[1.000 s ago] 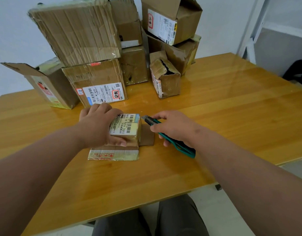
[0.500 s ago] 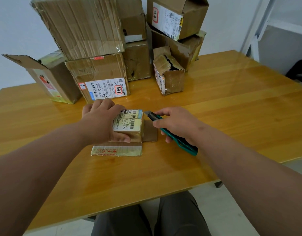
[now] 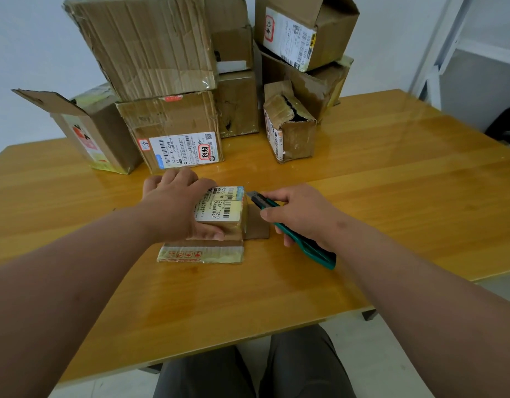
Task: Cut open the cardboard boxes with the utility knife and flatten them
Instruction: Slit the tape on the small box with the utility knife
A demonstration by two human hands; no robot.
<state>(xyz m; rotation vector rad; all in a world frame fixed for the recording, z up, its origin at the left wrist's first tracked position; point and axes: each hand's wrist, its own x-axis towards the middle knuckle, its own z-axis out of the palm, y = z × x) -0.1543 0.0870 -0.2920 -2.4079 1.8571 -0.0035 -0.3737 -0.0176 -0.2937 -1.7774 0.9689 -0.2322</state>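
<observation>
Small taped box [image 3: 219,214] at table [image 3: 391,182] centre, white barcode label on top, one flap lying flat on the wood toward 6 o'clock, another brown flap flat toward 3 o'clock. Left hand [image 3: 173,208] laid over the box's 9 o'clock half, fingers curled over the far edge, thumb pressed along the near top edge: gripping the box, pinning it down. Right hand [image 3: 302,216] just beside the box at 3 o'clock, fingers and thumb wrapped round a green utility knife [image 3: 294,231]; handle trailing out toward 5 o'clock, short grey blade exposed and pointing toward 10 o'clock, tip close to the box's far right corner; contact with the cardboard not discernible. Toward 12 o'clock, a cluster of uncut cardboard boxes [image 3: 173,133] against the white wall: large crumpled box stacked on a labelled one, open-flapped box at 10 o'clock, torn small box [image 3: 291,130] at 1 o'clock standing apart from the stack, further boxes piled behind it, topmost open with a shipping label. Glossy yellow wood surface, reflections visible. Grey-trousered knees below the near table edge at 6 o'clock. White shelving frame at upper right, dark bag beside it.
</observation>
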